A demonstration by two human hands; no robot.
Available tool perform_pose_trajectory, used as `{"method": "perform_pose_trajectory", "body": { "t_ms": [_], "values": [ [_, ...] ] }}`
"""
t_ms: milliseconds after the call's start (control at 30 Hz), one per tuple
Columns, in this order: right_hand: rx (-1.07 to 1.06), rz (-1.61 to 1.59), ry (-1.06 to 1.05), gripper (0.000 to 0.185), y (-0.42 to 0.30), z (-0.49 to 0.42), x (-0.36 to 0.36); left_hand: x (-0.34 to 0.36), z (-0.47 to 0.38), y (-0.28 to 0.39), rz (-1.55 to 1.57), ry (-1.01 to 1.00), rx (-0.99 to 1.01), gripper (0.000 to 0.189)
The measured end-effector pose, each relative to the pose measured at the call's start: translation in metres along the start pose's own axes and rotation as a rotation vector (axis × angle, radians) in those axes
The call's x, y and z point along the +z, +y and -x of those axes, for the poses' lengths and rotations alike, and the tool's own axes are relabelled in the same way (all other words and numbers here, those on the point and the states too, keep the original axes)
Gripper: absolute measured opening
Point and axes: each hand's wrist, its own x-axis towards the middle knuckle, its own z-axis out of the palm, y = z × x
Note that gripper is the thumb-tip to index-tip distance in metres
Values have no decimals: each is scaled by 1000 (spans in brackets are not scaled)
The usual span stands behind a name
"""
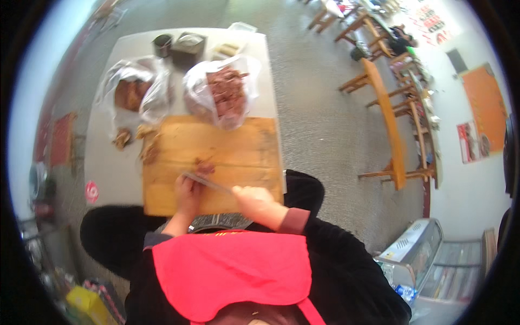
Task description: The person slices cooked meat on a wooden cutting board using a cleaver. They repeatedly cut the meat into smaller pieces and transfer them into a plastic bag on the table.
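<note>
My right hand [256, 204] grips a knife [210, 183], its blade slanting left across the near part of a wooden cutting board [219, 138]. Close to the blade's tip is my left hand [188, 195], fingers bent downward at the board. Whether those fingers hold a piece of meat is hidden and blurred. Just beyond the blade lies a small heap of dark red meat [204, 165]. Browner scraps [150, 152] rest at the board's left edge. Past the board, a white plastic bag [199, 87] stands open, full of meat pieces [227, 91].
A second plastic bag [156, 87] holds larger brown chunks [132, 95], with a loose lump [122, 138] on the table [109, 166]. Behind stand a dark canister [163, 44], a box [189, 48] and a tray of pale pieces [227, 50]. A wooden bench [386, 118] is off right.
</note>
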Motion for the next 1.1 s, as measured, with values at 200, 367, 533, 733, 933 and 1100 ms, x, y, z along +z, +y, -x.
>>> {"method": "perform_pose_trajectory", "body": {
  "t_ms": [200,367,533,733,933,1100],
  "values": [
    [-24,-77,60,8,3,-50,43,-2,7,-11,-289,-9,117,17],
    [-43,-156,120,8,10,-55,33,-3,10,-23,-237,-46,4,13],
    [-7,-92,-32,10,-1,-14,-6,2,14,-31,-255,54,117,12],
    [-15,-124,-67,15,0,-8,-1,-4,8,-7,-232,-3,125,14],
    [-8,-142,-24,12,-9,-44,24,2,12,-13,-278,56,112,14],
    [-31,-130,71,10,2,-59,34,1,15,-29,-299,-10,121,10]
  ]
}}
